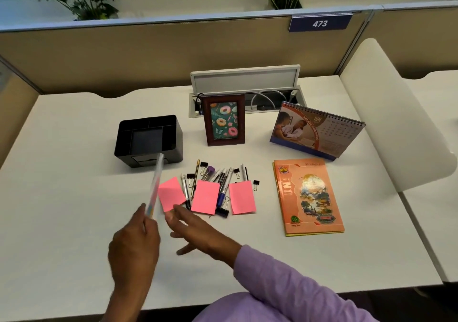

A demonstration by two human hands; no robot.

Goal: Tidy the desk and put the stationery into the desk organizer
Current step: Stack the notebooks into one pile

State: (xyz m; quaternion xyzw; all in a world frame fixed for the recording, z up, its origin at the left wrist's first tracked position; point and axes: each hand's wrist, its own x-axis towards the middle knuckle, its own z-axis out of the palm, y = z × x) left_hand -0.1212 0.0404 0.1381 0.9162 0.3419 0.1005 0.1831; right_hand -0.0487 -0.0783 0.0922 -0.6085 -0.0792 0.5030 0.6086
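Now, left hand (133,244) clenched on a clear pen (155,186), blurred, long axis tilted up and away, tip aimed at the black organizer (148,140) on the worktop (74,210). Right hand (195,230) released, fingers spread, just touching the leftmost pink sticky note (171,194). Remaining pens and binder clips (218,180) partly buried under notes.

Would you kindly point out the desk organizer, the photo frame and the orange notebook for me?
desk organizer (171,135): head view, on its right outer wall.
photo frame (224,120): head view, on the middle of the doughnut picture.
orange notebook (308,195): head view, on the middle of its cover.
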